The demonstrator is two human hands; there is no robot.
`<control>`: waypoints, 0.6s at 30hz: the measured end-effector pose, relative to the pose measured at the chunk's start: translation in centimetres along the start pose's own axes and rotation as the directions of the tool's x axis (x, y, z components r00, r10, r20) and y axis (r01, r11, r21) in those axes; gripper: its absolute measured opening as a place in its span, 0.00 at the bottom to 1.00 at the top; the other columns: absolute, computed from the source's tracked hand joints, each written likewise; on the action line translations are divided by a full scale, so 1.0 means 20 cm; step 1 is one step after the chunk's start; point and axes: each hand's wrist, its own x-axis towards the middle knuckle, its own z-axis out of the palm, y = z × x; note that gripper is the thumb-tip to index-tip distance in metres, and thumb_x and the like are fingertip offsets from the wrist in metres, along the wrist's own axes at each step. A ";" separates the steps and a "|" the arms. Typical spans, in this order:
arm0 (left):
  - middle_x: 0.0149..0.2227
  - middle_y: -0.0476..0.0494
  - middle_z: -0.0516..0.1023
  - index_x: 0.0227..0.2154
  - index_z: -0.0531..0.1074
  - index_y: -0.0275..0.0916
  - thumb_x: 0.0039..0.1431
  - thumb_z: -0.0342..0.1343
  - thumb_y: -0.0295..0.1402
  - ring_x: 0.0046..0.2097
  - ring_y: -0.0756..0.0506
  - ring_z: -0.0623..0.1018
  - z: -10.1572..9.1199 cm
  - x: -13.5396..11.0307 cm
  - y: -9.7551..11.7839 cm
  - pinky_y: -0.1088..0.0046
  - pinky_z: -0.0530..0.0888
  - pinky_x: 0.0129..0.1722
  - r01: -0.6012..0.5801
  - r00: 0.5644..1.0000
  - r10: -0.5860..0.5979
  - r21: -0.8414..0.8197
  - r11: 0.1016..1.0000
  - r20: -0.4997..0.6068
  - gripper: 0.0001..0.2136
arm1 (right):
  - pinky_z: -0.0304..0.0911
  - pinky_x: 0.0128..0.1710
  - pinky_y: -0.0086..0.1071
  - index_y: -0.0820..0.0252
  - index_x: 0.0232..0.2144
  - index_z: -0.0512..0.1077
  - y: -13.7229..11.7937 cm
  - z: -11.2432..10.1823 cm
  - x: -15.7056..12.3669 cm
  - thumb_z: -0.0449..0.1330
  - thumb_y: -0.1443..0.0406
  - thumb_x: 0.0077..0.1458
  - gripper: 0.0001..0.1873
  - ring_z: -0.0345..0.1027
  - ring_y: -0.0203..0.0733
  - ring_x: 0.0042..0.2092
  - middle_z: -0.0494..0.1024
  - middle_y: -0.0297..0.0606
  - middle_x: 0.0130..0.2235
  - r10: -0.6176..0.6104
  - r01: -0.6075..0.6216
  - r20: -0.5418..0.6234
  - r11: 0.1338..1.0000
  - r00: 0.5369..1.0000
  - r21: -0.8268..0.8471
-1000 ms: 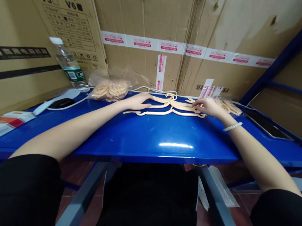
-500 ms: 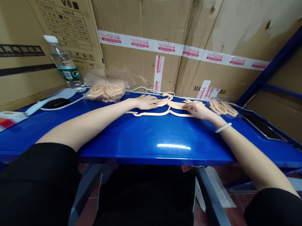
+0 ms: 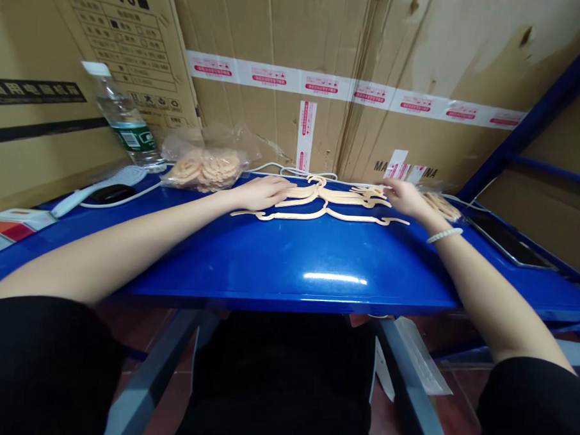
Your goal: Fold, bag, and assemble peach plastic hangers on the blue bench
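Several thin, pale wooden hanger-shaped cutouts [image 3: 319, 213] lie in a loose overlapping pile at the far middle of the blue table [image 3: 288, 256]. My left hand [image 3: 262, 192] rests flat on the pile's left end, fingers stretched out. At the pile's right end my right hand [image 3: 402, 195], with a white bead bracelet on its wrist, has its fingers curled down onto small pale pieces; whether it grips one I cannot make out.
A clear bag of round pale pieces [image 3: 206, 166] and a water bottle [image 3: 121, 117] stand at the back left, by a white corded device [image 3: 99, 188] and a red-white box [image 3: 11, 221]. A second bag of pieces [image 3: 444, 205] and a dark tablet [image 3: 507, 240] lie right. Cardboard boxes [image 3: 325, 78] wall the back.
My right hand has moved right and farther back along the pile, uncovering the front cutout's right arm. My left hand has drawn slightly left, still flat on the pile.
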 end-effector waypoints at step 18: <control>0.52 0.38 0.81 0.46 0.77 0.41 0.69 0.46 0.45 0.56 0.39 0.77 -0.04 -0.26 0.11 0.55 0.71 0.61 -0.096 0.980 0.052 -0.229 0.969 -0.192 0.18 | 0.70 0.55 0.54 0.66 0.60 0.73 0.27 0.05 0.01 0.55 0.72 0.55 0.29 0.73 0.67 0.56 0.78 0.59 0.56 0.159 -0.121 0.147 0.965 0.976 -0.235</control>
